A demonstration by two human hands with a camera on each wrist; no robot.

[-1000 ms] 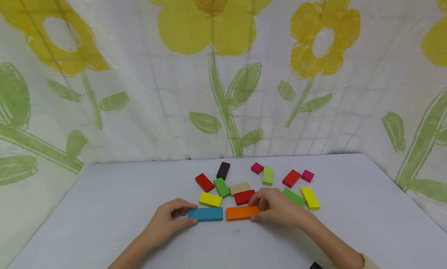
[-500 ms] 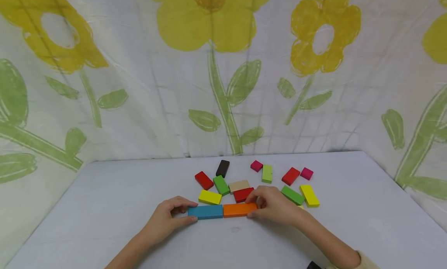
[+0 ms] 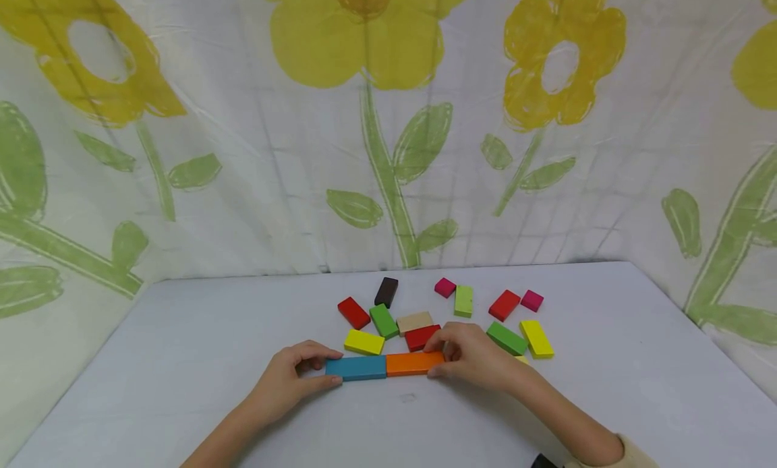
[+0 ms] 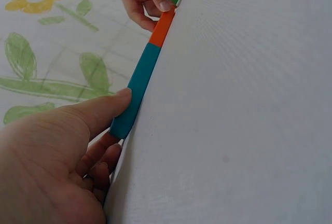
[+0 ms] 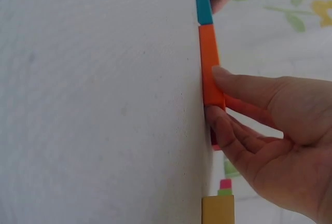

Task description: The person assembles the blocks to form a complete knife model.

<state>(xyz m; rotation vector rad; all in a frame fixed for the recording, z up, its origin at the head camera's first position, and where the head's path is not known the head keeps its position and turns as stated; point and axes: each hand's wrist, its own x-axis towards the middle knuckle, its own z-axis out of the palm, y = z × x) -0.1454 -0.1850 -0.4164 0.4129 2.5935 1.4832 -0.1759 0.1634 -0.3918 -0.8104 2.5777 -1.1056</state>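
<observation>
A blue block (image 3: 358, 368) and an orange block (image 3: 409, 364) lie flat on the white table, end to end in one row, their short ends meeting. My left hand (image 3: 290, 380) pinches the blue block at its left end, thumb on the near side and fingers on the far side. At the row's other end my right hand (image 3: 476, 360) pinches the orange block the same way. In the left wrist view the thumb presses the side of the blue block (image 4: 137, 92). The right wrist view shows thumb and fingers around the end of the orange block (image 5: 210, 63).
Behind the row lie a yellow block (image 3: 364, 342), a red block (image 3: 421, 337), a beige block (image 3: 415, 323) and a dark brown block (image 3: 386, 291). More green, red, yellow and pink blocks are scattered to the right. A flowered cloth (image 3: 273, 185) hangs behind the table (image 3: 182, 360).
The orange block has slid left in my right hand, and the gap between it and the blue block has closed. My left hand has stayed on the blue block.
</observation>
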